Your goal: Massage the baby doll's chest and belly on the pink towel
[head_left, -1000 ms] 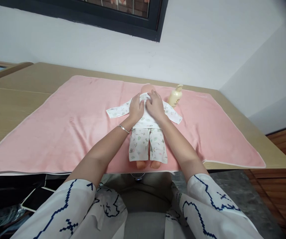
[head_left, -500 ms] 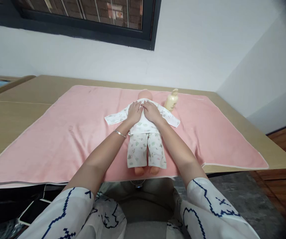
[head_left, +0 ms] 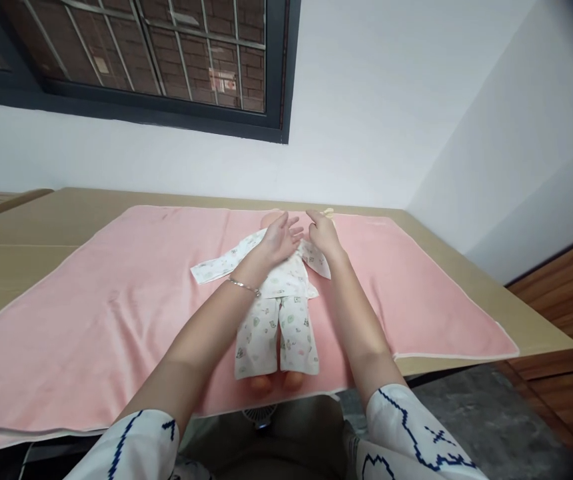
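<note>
A doll in a white printed top [head_left: 286, 280] and matching trousers [head_left: 276, 340] lies on a pink blanket [head_left: 141, 320], feet towards me. My left hand [head_left: 282, 239] is over the doll's upper chest, fingers spread and palm turned to the right, holding nothing. Just right of it, my right hand [head_left: 325, 235] is raised by the doll's sleeve [head_left: 315, 260], with the index finger stretched out and the thumb apart. Only the pale yellow pump top [head_left: 327, 212] of a bottle shows beyond my right hand. The bottle's body is hidden, and contact with it is unclear.
The blanket covers much of a wooden table [head_left: 541, 337], whose back edge meets a white wall [head_left: 356, 133]. A dark-framed window [head_left: 166, 113] with bars is above. A small fan [head_left: 260, 415] sits low at the table's front edge.
Both hands have lifted off the doll's chest. The left has turned its palm sideways, while the right has moved right, in front of the bottle. The view has tilted upward.
</note>
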Action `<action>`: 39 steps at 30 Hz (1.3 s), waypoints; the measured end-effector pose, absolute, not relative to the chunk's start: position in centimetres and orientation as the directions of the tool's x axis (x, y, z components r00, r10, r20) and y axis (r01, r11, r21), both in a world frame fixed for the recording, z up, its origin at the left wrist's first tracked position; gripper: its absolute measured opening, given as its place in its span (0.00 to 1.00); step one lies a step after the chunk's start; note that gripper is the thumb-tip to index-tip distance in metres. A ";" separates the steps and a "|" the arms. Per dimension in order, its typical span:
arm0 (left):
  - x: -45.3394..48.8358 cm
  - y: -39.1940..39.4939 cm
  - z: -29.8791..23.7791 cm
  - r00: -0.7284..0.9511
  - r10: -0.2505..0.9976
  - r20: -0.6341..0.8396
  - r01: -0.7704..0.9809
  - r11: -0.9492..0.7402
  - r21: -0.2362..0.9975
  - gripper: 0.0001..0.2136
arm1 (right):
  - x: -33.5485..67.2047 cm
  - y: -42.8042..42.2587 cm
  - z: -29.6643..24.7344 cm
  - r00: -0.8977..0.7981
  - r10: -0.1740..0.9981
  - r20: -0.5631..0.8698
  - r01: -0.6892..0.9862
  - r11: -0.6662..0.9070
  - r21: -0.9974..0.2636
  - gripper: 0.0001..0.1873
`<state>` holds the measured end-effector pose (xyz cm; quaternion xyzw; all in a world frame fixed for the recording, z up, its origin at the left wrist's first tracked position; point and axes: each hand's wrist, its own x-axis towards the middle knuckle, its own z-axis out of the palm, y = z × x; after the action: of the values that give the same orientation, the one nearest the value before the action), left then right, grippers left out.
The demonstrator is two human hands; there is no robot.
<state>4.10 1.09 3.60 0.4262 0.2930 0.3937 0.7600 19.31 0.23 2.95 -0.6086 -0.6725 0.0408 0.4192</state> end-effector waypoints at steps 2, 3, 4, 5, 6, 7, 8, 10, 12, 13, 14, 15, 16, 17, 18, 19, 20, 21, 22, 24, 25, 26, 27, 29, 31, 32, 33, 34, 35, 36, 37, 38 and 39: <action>5.2 1.7 4.2 0.579 0.795 -0.180 -0.435 0.489 0.756 0.38 | 20.1 0.9 2.3 0.083 0.838 0.540 0.812 0.257 -0.524 0.35; 5.7 2.0 4.4 0.583 0.790 -0.192 -0.473 0.522 0.710 0.38 | 20.5 1.2 2.1 0.084 0.829 0.553 0.824 0.254 -0.506 0.37; 6.2 2.3 4.5 0.576 0.793 -0.198 -0.513 0.540 0.667 0.38 | 21.0 1.5 1.9 0.089 0.823 0.561 0.834 0.247 -0.494 0.40; 6.7 2.6 4.5 0.569 0.798 -0.198 -0.550 0.549 0.630 0.38 | 21.4 1.8 1.7 0.094 0.819 0.566 0.842 0.238 -0.484 0.42; 7.2 2.9 4.4 0.569 0.799 -0.193 -0.579 0.556 0.596 0.39 | 21.9 2.0 1.6 0.099 0.818 0.566 0.849 0.227 -0.477 0.43; 7.7 3.0 4.3 0.573 0.798 -0.188 -0.602 0.566 0.563 0.39 | 22.3 2.1 1.5 0.105 0.819 0.564 0.854 0.217 -0.474 0.44; 8.2 3.1 4.1 0.578 0.794 -0.188 -0.619 0.577 0.533 0.40 | 22.6 2.2 1.4 0.110 0.822 0.558 0.856 0.207 -0.474 0.44; 9.2 3.0 3.6 0.585 0.785 -0.203 -0.639 0.600 0.481 0.41 | 23.1 2.3 1.2 0.113 0.832 0.543 0.860 0.192 -0.473 0.43; 9.9 2.6 3.2 0.590 0.777 -0.219 -0.653 0.619 0.437 0.40 | 23.2 2.3 1.2 0.119 0.841 0.528 0.871 0.167 -0.462 0.41; 10.2 2.4 3.1 0.595 0.774 -0.216 -0.662 0.624 0.415 0.40 | 23.2 2.1 1.4 0.120 0.843 0.525 0.881 0.153 -0.448 0.40; 10.3 2.3 3.1 0.597 0.775 -0.206 -0.675 0.624 0.394 0.39 | 23.0 1.9 1.6 0.120 0.844 0.522 0.892 0.140 -0.430 0.39; 10.4 2.1 3.2 0.595 0.781 -0.192 -0.691 0.618 0.374 0.39 | 22.8 1.7 1.8 0.118 0.846 0.520 0.902 0.127 -0.412 0.38; 10.4 2.0 3.3 0.589 0.788 -0.179 -0.708 0.610 0.356 0.39 | 22.5 1.4 2.2 0.115 0.849 0.515 0.912 0.115 -0.394 0.37; 10.4 2.0 3.5 0.580 0.797 -0.168 -0.724 0.599 0.342 0.39 | 22.2 1.1 2.5 0.109 0.855 0.507 0.920 0.106 -0.377 0.36; 10.3 2.0 3.7 0.573 0.804 -0.160 -0.735 0.590 0.335 0.39 | 21.9 0.8 2.9 0.103 0.862 0.497 0.927 0.098 -0.361 0.35; 10.2 2.1 3.9 0.566 0.810 -0.155 -0.741 0.582 0.334 0.39 | 21.5 0.6 3.2 0.095 0.868 0.487 0.934 0.091 -0.344 0.34; 10.1 2.2 4.1 0.563 0.813 -0.149 -0.742 0.577 0.341 0.39 | 21.2 0.4 3.4 0.089 0.872 0.481 0.941 0.084 -0.327 0.32; 10.0 2.2 4.2 0.563 0.814 -0.141 -0.739 0.573 0.354 0.39 | 20.9 0.2 3.5 0.087 0.874 0.479 0.948 0.075 -0.309 0.31; 9.9 2.3 4.2 0.563 0.815 -0.139 -0.733 0.570 0.371 0.39 | 20.7 0.2 3.6 0.087 0.874 0.479 0.953 0.067 -0.295 0.31; 9.4 2.3 4.2 0.566 0.812 -0.144 -0.711 0.569 0.413 0.39 | 20.4 0.1 3.5 0.094 0.875 0.475 0.956 0.053 -0.287 0.31; 9.0 2.2 4.1 0.568 0.809 -0.152 -0.697 0.571 0.435 0.39 | 20.3 0.1 3.4 0.096 0.881 0.463 0.954 0.051 -0.295 0.32; 8.6 2.0 4.0 0.570 0.806 -0.161 -0.681 0.573 0.456 0.39 | 20.2 0.0 3.4 0.093 0.890 0.446 0.949 0.056 -0.309 0.34; 8.1 1.7 3.9 0.573 0.802 -0.171 -0.665 0.576 0.475 0.39 | 20.1 -0.2 3.5 0.085 0.898 0.433 0.942 0.069 -0.328 0.35; 6.8 1.0 3.9 0.576 0.798 -0.178 -0.644 0.577 0.502 0.39 | 19.4 -0.9 4.0 0.049 0.897 0.440 0.916 0.136 -0.378 0.37; 5.3 0.0 4.0 0.585 0.796 -0.157 -0.647 0.574 0.501 0.38 | 18.4 -1.9 4.8 -0.003 0.871 0.491 0.867 0.247 -0.433 0.35; 4.6 -0.6 4.2 0.593 0.794 -0.138 -0.654 0.574 0.493 0.37 | 17.7 -2.5 5.2 -0.029 0.855 0.517 0.837 0.304 -0.455 0.34; 3.9 -1.2 4.4 0.599 0.792 -0.117 -0.663 0.572 0.483 0.36 | 16.9 -3.0 5.6 -0.056 0.844 0.534 0.810 0.351 -0.470 0.33; 3.2 -1.7 4.6 0.602 0.793 -0.097 -0.673 0.568 0.474 0.36 | 16.1 -3.5 5.9 -0.083 0.837 0.541 0.792 0.385 -0.475 0.32; 2.6 -2.2 4.9 0.601 0.796 -0.076 -0.683 0.561 0.468 0.35 | 15.3 -3.9 6.2 -0.104 0.832 0.544 0.782 0.407 -0.472 0.31; 2.0 -2.7 5.1 0.598 0.799 -0.053 -0.693 0.549 0.468 0.35 | 14.6 -4.3 6.3 -0.119 0.828 0.548 0.781 0.419 -0.464 0.30; 1.4 -3.2 5.4 0.596 0.803 -0.026 -0.701 0.536 0.471 0.35 | 13.8 -4.6 6.4 -0.129 0.823 0.552 0.783 0.427 -0.453 0.29; 0.9 -3.6 5.8 0.595 0.804 0.007 -0.709 0.520 0.477 0.35 | 13.1 -4.9 6.3 -0.132 0.819 0.558 0.786 0.430 -0.445 0.29; 0.3 -4.0 6.2 0.593 0.804 0.038 -0.715 0.504 0.483 0.34 | 12.4 -5.2 6.1 -0.134 0.818 0.559 0.788 0.430 -0.441 0.29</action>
<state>0.34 -4.01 6.16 0.2312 0.0963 0.4408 0.8619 12.39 -5.19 6.15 -0.5333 -0.7527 0.0198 0.3856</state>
